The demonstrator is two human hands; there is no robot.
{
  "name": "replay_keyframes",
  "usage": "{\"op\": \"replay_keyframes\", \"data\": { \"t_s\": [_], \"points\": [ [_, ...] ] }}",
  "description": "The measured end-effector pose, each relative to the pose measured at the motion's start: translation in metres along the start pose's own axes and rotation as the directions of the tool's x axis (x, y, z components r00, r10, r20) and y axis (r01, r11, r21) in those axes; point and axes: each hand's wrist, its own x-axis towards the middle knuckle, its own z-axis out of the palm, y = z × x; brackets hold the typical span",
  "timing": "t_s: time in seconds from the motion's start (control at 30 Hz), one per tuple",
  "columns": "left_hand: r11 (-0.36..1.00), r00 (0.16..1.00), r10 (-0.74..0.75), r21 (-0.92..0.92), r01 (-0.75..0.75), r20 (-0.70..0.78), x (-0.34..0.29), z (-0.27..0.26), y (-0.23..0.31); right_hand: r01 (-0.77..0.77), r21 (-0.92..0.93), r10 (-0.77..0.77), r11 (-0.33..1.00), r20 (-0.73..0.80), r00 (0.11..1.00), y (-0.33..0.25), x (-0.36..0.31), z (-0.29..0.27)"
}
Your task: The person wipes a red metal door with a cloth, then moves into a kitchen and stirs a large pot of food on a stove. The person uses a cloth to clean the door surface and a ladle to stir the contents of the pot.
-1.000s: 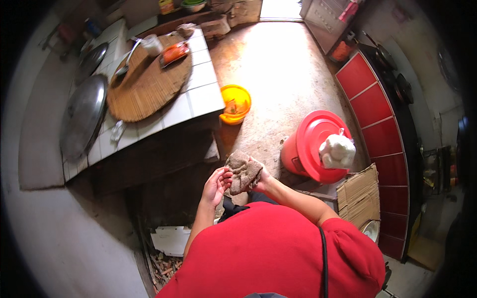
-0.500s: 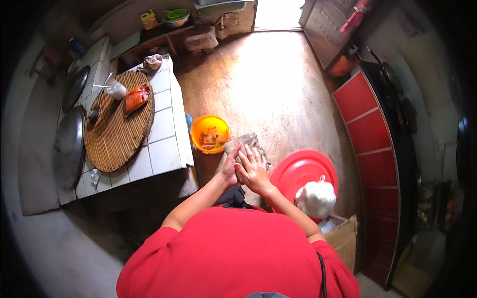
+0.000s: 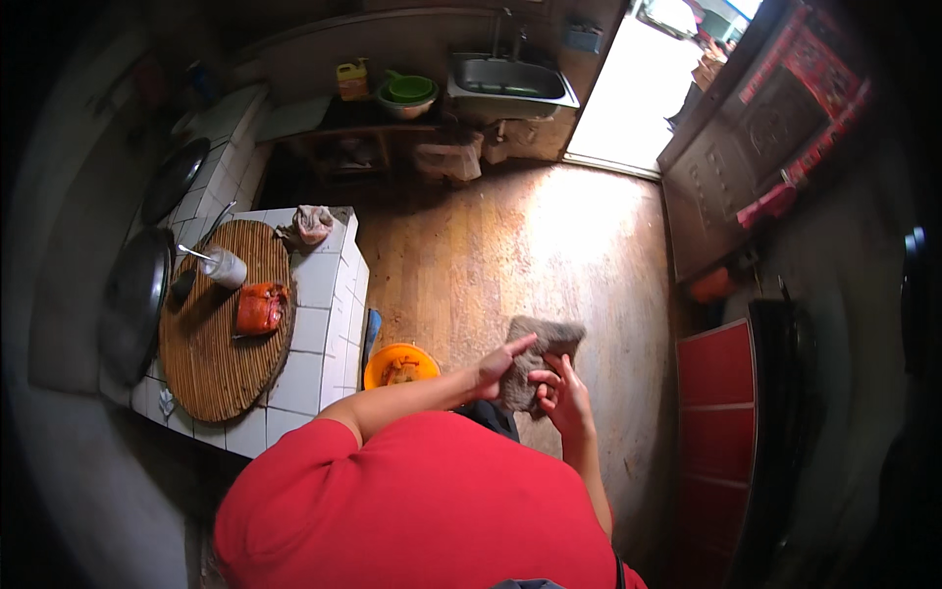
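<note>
Left hand holds 1 cloth, right hand touching.

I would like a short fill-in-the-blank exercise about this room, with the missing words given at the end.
1. The left hand holds a grey-brown ____, with the right hand close against it.
2. The person's shirt is ____ in colour.
3. The counter under the round mat is covered with white ____.
4. Between the yellow bottle and the bright doorway is a metal ____.

Missing words: cloth; red; tiles; sink.
</note>
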Motion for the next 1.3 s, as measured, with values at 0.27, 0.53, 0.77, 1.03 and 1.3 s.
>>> {"op": "replay_keyframes", "data": {
  "t_s": [0.27, 0.53, 0.77, 1.03, 1.3],
  "points": [
    [0.944, 0.905, 0.319, 0.176, -0.278, -0.283, 0.080, -0.012, 0.183, 0.234, -0.527, -0.278, 0.817, -0.004, 0.961, -0.138, 0.169, -0.014],
    [0.887, 0.740, 0.456, 0.319, -0.334, -0.494, 0.145, -0.026, 0.331, 0.628, -0.755, -0.453, 0.189, 0.500, 0.738, -0.243, 0.355, 0.067],
    [0.577, 0.402, 0.717, 0.162, -0.801, -0.569, 0.071, -0.059, 0.428, 0.811, -0.572, -0.088, 0.121, 0.808, 0.582, -0.245, 0.520, 0.188],
    [0.236, 0.150, 0.802, 0.077, -0.969, -0.578, -0.046, -0.109, 0.561, 0.773, -0.630, 0.098, -0.073, 0.767, 0.634, -0.233, 0.652, 0.389],
    [-0.034, -0.037, 0.821, 0.015, -0.999, -0.570, -0.153, -0.116, 0.659, 0.857, -0.491, 0.316, -0.155, 0.797, 0.514, -0.208, 0.762, 0.504]
  ]
}}
